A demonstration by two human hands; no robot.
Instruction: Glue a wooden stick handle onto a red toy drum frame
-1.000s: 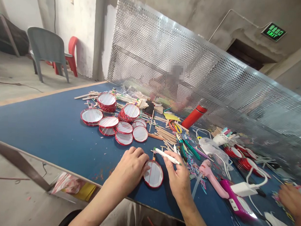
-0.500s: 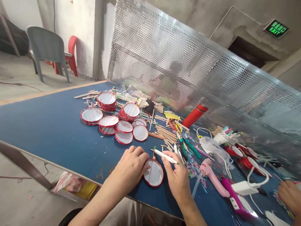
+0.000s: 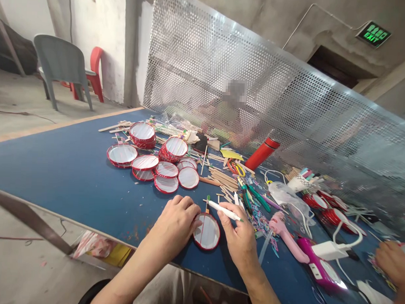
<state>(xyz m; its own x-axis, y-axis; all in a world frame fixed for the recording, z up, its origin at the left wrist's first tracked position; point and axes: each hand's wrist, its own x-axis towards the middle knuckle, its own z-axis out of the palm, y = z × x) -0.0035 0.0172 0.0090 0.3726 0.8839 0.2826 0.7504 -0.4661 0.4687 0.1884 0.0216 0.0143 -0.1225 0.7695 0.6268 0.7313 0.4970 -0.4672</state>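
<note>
My left hand (image 3: 182,218) holds the left edge of a round, red-rimmed disc (image 3: 206,233) lying on the blue table near its front edge. A small wooden stick (image 3: 207,205) with a green-coloured end sticks out from the top of the disc. My right hand (image 3: 237,226) grips a white marker (image 3: 225,210), its left tip at the green part of the stick. Farther back and left are several more red-rimmed discs (image 3: 166,184), some of them stacked.
Wooden sticks (image 3: 221,177), green-handled pliers (image 3: 259,198), a red bottle (image 3: 262,154), a pink glue gun (image 3: 287,239) and a purple power strip (image 3: 321,267) lie to the right. Another person's hand (image 3: 393,263) is at the far right. A perforated metal panel (image 3: 258,74) stands behind.
Both hands keep nearly the same place and hold. The view has shifted very slightly; nothing else has visibly moved.
</note>
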